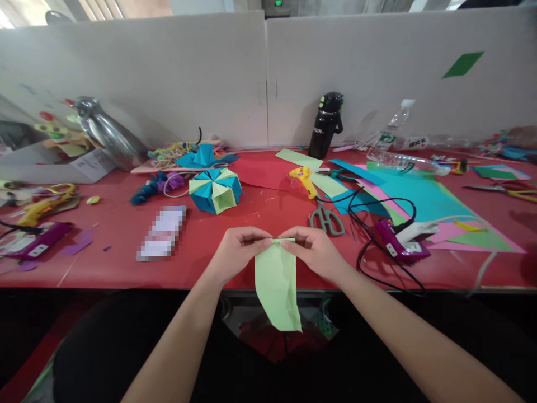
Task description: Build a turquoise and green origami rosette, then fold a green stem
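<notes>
A light green paper strip [277, 285] hangs down over the table's front edge, its top edge narrowly folded. My left hand [237, 249] pinches the upper left corner between thumb and fingers. At the upper right corner, my right hand [314, 249] pinches the same strip. Behind my left hand sits a blue and light green folded paper ball [215, 190]. Grey-handled scissors [326, 219] lie just beyond my right hand, beside a yellow glue gun [305, 180].
The red table [210, 268] also bears a phone [163, 233] at left and a purple power strip [400, 242] with looping black cables at right. Coloured sheets [428, 198], a black bottle [325, 126] and a silver jug [107, 131] stand or lie farther back.
</notes>
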A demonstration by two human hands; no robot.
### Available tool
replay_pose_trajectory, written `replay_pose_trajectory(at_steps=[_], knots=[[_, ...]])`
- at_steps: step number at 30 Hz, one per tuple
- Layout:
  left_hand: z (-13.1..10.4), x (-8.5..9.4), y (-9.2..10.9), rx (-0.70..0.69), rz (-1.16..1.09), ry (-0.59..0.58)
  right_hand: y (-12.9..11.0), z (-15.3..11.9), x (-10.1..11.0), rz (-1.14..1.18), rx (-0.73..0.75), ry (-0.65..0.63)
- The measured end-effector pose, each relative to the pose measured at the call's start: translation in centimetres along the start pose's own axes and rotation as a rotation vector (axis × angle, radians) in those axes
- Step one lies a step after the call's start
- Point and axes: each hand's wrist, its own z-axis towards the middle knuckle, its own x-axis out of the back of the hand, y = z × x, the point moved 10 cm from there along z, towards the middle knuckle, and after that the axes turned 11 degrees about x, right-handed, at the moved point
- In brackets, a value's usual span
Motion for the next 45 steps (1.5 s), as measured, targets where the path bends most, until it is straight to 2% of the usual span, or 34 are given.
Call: replay_pose_trajectory(at_steps=[9, 16, 27, 33, 37, 45], knots=[[-0.2, -0.2, 0.6, -0.070, -0.057, -0.039, 0.2, -0.3, 0.0, -0.011, -0.038, 0.041], [0.2, -0.3, -0.4, 0.008, -0.080, -0.038, -0.3, -0.2, 0.2, 0.008, 0.036, 0.074], [0.0, -0.3, 0.4, -0.047, -0.115, -0.027, -0.6, -0.3, 0.1, -0.024, 0.019, 0.065], [0.1, -0.5, -0.2, 0.011, -0.089, -0.048, -1.0, -0.4, 0.4, -0.034, 0.074, 0.105], [0.1, -0.5, -0.1, -0.007, -0.123, -0.038, -1.2, -0.5, 0.6, -0.098, 0.096, 0.129], [-0.1, -0.3, 0.5, -0.054, -0.141, -0.014, -0.9, -0.5, 0.1, 0.003, 0.024, 0.099]])
